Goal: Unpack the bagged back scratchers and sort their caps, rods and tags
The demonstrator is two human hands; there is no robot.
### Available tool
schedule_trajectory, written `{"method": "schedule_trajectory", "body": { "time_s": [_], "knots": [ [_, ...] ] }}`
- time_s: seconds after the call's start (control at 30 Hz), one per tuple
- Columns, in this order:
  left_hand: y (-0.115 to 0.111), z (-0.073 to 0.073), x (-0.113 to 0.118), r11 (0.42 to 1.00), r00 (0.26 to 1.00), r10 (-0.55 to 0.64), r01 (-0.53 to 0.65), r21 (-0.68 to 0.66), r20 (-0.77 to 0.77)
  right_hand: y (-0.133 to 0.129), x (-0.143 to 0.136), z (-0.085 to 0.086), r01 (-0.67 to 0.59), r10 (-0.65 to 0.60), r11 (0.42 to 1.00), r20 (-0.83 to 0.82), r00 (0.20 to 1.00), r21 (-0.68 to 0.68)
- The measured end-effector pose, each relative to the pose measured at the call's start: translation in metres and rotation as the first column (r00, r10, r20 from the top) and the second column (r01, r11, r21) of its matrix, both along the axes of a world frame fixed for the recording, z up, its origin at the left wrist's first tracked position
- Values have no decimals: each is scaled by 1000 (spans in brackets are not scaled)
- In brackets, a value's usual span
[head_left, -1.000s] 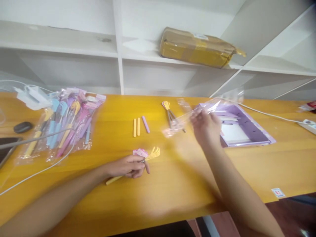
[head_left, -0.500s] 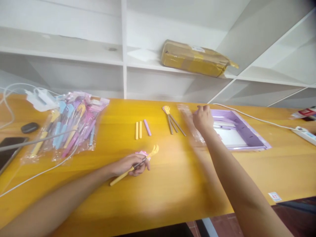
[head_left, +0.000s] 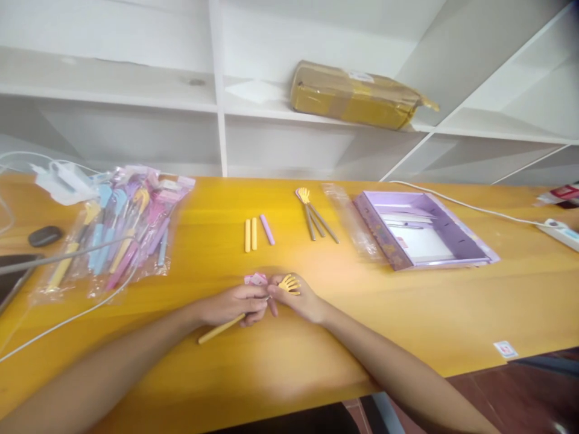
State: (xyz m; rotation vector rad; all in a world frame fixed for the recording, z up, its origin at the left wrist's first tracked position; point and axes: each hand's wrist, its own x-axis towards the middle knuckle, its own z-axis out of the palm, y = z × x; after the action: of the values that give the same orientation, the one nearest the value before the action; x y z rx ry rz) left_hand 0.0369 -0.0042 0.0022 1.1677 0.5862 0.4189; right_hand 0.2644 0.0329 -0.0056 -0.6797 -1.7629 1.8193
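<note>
My left hand (head_left: 235,304) is closed around the metal shaft of a back scratcher, whose long yellow handle (head_left: 219,331) slants down to the left. My right hand (head_left: 305,298) pinches the same tool just below its yellow claw-shaped head (head_left: 289,284). A pink tag (head_left: 256,278) pokes out behind the fingers of my left hand. Beyond the hands lie two short yellow handle tubes (head_left: 251,235) and one purple tube (head_left: 266,229). To their right is a group of metal rods (head_left: 317,222) with yellow claw heads (head_left: 303,194) bunched at the top.
On the left lies a pile of bagged back scratchers (head_left: 131,223), with a white cable looping over it. A clear plastic wrapper (head_left: 353,223) rests beside a purple box (head_left: 456,263) on the right. A taped parcel (head_left: 353,96) sits on the white shelf behind.
My right hand has come from beside the purple box and wrapper back to the left, and now grips the back scratcher near its head. My left hand has kept its hold.
</note>
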Motion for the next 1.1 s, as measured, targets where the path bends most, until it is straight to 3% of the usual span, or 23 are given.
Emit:
{"method": "schedule_trajectory", "body": {
  "time_s": [0.13, 0.2, 0.27, 0.33, 0.43, 0.6, 0.77, 0.97, 1.1],
  "knots": [
    [-1, -1, 3, 999, 999, 22, -20, -48, 43, 10, 10, -10, 348, -348, 937, -44, 936, 3],
    [-1, -2, 4, 999, 998, 28, -26, -45, 47, 13, 15, -10, 394, -391, 918, -64, 918, 39],
    [-1, -2, 4, 999, 999, 26, -26, -25, 24, 13, 18, -8, 281, -279, 954, -32, 960, 107],
    [-2, -1, 3, 1000, 1000, 18, -18, -20, 4, 8, 17, -4, 70, -73, 988, 20, 997, 135],
    [-3, 1, 2, 999, 999, -3, 2, -40, -32, 1, 14, 2, -105, 103, 990, 25, 994, 97],
    [-5, 5, 2, 998, 994, -54, 55, 7, -90, 0, 11, 8, -77, 78, 995, -18, 997, 63],
    [-4, 5, 2, 995, 990, -14, 27, 94, -138, -3, 12, 4, -7, 8, 1000, -35, 999, 29],
    [0, 19, 7, 932, 987, -63, 110, 346, -144, -12, 17, 7, -104, 70, 985, 230, 971, 140],
    [-3, 24, 11, 916, 986, -46, 105, 388, -159, -13, 17, 8, -85, 50, 986, 228, 972, 144]
  ]
}}
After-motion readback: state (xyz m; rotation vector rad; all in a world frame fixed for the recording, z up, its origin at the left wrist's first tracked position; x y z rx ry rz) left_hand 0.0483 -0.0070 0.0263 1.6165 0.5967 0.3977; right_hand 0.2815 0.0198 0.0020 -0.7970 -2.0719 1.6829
